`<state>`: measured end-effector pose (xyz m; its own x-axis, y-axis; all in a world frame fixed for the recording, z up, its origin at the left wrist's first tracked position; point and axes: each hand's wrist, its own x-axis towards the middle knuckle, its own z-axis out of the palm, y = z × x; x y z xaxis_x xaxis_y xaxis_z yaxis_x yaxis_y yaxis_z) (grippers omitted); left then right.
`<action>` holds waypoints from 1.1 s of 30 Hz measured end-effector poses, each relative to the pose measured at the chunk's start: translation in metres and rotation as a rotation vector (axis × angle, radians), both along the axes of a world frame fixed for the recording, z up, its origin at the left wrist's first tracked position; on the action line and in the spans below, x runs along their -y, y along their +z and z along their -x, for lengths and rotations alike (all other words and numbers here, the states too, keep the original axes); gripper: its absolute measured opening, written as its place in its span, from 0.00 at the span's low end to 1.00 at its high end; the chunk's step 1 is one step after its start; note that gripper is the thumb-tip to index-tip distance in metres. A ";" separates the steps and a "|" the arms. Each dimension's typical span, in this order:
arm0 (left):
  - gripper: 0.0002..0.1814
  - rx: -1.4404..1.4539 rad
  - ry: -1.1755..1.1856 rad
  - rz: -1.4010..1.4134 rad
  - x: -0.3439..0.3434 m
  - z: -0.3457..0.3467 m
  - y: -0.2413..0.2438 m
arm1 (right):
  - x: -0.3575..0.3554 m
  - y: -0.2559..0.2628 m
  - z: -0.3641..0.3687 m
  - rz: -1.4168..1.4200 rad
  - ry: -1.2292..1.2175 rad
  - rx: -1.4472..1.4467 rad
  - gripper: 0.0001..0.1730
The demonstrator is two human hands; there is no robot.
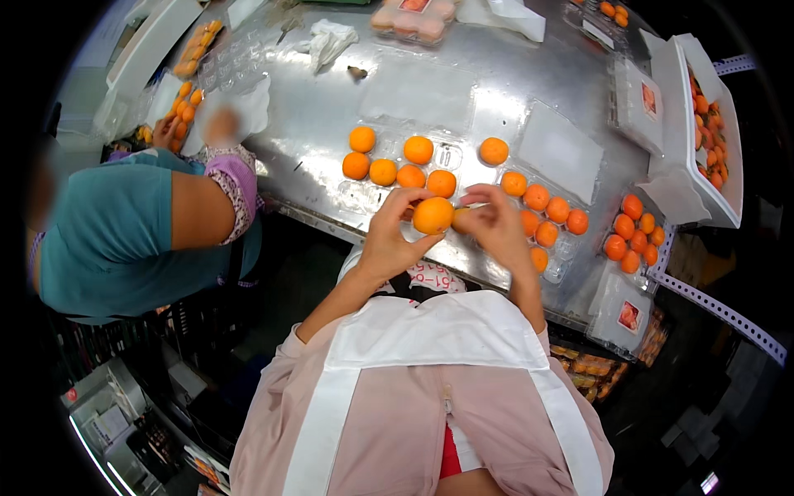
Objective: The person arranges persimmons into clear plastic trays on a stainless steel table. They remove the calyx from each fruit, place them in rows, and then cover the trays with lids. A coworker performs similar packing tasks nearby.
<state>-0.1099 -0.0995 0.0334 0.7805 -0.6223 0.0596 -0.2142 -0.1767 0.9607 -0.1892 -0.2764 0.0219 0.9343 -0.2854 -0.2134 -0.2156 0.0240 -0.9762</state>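
My left hand [394,232] holds an orange citrus fruit [433,216] between thumb and fingers, over the near edge of the metal table. Beside it, my right hand [496,226] has its fingers curled at another, yellower fruit [462,220], mostly hidden and slightly blurred; whether it grips that fruit is unclear. Just beyond my hands lies a clear plastic clamshell tray [448,156] with several orange fruits in its cups. To the right, a second clear tray [561,260] holds several redder fruits. A single orange fruit [494,150] rests above and between the trays.
A co-worker [124,217] in a teal shirt handles fruit at the left. At the right stand a white box of fruit [679,124], a filled tray [633,232] and closed clamshells [636,102]. A crumpled white cloth or paper [332,42] and a packed clamshell [412,22] lie farther back.
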 end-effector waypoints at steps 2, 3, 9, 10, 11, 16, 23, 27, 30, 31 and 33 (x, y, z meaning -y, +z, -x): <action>0.28 0.114 0.023 -0.016 -0.001 0.006 -0.004 | -0.029 -0.001 -0.005 -0.079 0.090 -0.028 0.29; 0.28 0.171 0.037 -0.023 -0.002 0.008 -0.005 | -0.037 -0.008 -0.007 -0.179 0.112 0.024 0.32; 0.29 0.207 0.127 -0.048 -0.011 0.004 -0.004 | -0.052 -0.009 -0.013 -0.329 0.041 0.016 0.29; 0.31 0.236 0.123 -0.042 -0.012 0.001 -0.003 | -0.053 -0.008 -0.015 -0.351 0.023 0.026 0.29; 0.32 0.266 0.119 -0.037 -0.014 -0.003 -0.002 | -0.052 -0.009 -0.020 -0.326 -0.005 0.032 0.29; 0.31 -0.087 0.271 0.079 -0.042 -0.021 -0.026 | -0.041 -0.011 -0.080 0.113 -0.045 0.153 0.31; 0.22 -0.259 0.419 0.035 -0.082 -0.042 -0.060 | -0.045 -0.026 -0.156 0.827 0.191 0.086 0.28; 0.17 -0.304 0.468 0.096 -0.084 -0.051 -0.071 | -0.049 -0.032 -0.170 1.072 0.371 0.107 0.26; 0.16 -0.244 0.443 0.050 -0.084 -0.066 -0.074 | -0.048 -0.039 -0.173 1.091 0.417 0.126 0.24; 0.17 -0.215 0.432 0.031 -0.083 -0.072 -0.074 | -0.049 -0.039 -0.174 1.062 0.422 0.115 0.24; 0.17 -0.128 0.410 -0.023 -0.080 -0.086 -0.073 | -0.049 -0.038 -0.174 1.041 0.453 0.085 0.23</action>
